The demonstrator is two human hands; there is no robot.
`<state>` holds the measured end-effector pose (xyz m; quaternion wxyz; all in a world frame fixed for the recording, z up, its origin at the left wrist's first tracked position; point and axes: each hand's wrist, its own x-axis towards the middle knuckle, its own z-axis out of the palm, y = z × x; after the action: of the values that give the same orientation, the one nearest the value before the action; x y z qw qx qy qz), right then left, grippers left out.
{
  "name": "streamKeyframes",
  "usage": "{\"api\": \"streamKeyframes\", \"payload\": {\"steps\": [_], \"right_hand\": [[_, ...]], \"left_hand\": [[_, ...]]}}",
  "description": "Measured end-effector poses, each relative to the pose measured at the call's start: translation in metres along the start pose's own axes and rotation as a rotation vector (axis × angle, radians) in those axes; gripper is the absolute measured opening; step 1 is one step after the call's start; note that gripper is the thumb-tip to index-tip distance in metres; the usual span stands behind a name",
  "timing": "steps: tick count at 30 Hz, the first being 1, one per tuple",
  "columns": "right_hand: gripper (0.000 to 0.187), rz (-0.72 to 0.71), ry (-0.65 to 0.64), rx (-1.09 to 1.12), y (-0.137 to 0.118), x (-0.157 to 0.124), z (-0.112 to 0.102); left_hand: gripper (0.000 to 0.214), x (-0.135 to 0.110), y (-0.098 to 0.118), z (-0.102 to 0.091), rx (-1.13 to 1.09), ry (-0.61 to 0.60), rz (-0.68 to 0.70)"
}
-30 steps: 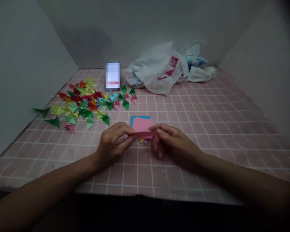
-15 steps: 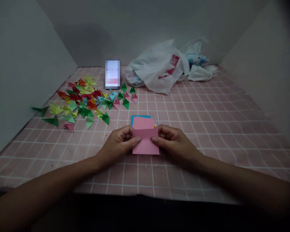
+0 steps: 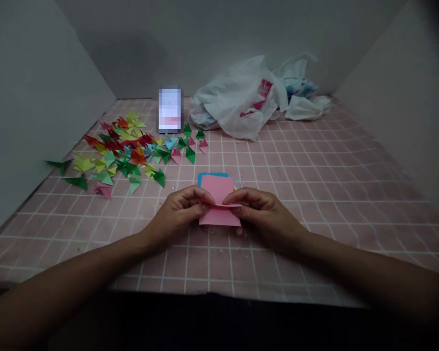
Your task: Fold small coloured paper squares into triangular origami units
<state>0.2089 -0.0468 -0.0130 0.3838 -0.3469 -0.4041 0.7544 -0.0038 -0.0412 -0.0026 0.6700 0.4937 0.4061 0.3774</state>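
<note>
A pink sheet of paper (image 3: 220, 218) is held between my two hands, its upper part bent over toward me along a crosswise line. My left hand (image 3: 186, 207) pinches its left side between thumb and fingers. On the right side, my right hand (image 3: 262, 207) grips it the same way, with the fingertips of both hands close together at the bend. Just behind the held sheet lies a small stack of coloured paper, with a pink sheet (image 3: 218, 185) on top and a blue sheet (image 3: 212, 174) showing at the back. A bit of yellow peeks out at the stack's right.
Many-coloured folded paper pieces (image 3: 131, 151) are spread over the left of the pink checked tablecloth (image 3: 314, 165). A phone (image 3: 169, 110) with a lit, blurred screen stands behind them. White plastic bags (image 3: 237, 100) lie along the back wall.
The held pink sheet was flat and facing me; its upper part is now bent at the top. My fingers have come over the upper edge and closer together.
</note>
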Motion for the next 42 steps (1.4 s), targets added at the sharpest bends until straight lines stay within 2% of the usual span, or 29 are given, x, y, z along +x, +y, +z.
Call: {"api": "streamKeyframes", "payload": {"steps": [8, 13, 17, 20, 22, 25, 27, 29, 32, 37, 42], "right_hand": [[0.008, -0.001, 0.012, 0.050, -0.004, -0.001, -0.001], [0.007, 0.012, -0.002, 0.068, -0.005, 0.000, -0.002], [0.003, 0.042, 0.027, 0.134, -0.011, 0.002, -0.002], [0.004, 0.062, 0.074, 0.160, -0.016, 0.004, -0.003], [0.004, 0.079, 0.064, 0.167, -0.016, 0.005, -0.003], [0.005, 0.119, -0.007, 0.174, -0.013, 0.004, -0.004], [0.009, 0.137, -0.045, 0.164, -0.010, 0.003, -0.004], [0.014, 0.122, -0.053, 0.136, -0.008, 0.002, -0.004], [0.021, 0.027, -0.031, 0.047, -0.005, 0.001, -0.004], [0.028, -0.084, 0.021, -0.150, -0.004, -0.002, -0.002], [0.031, -0.116, 0.036, -0.155, -0.005, -0.003, -0.001]], "left_hand": [[0.003, 0.000, -0.002, -0.002, -0.092, 0.024, 0.004], [0.005, 0.000, -0.001, -0.004, -0.043, 0.011, 0.035], [0.014, -0.002, 0.003, -0.006, 0.115, -0.064, 0.113], [0.029, -0.001, 0.004, -0.005, 0.235, -0.073, 0.269], [0.036, 0.000, 0.004, -0.005, 0.398, -0.039, 0.382], [0.023, 0.000, 0.002, -0.005, 0.642, 0.030, 0.506], [0.008, -0.001, 0.002, -0.005, 0.702, 0.079, 0.534], [0.006, -0.002, 0.003, -0.004, 0.688, 0.132, 0.504], [0.009, -0.003, 0.004, -0.002, 0.587, 0.171, 0.400], [0.015, -0.005, 0.005, 0.001, 0.486, 0.124, 0.287], [0.015, -0.006, 0.005, 0.002, 0.447, 0.111, 0.244]]}}
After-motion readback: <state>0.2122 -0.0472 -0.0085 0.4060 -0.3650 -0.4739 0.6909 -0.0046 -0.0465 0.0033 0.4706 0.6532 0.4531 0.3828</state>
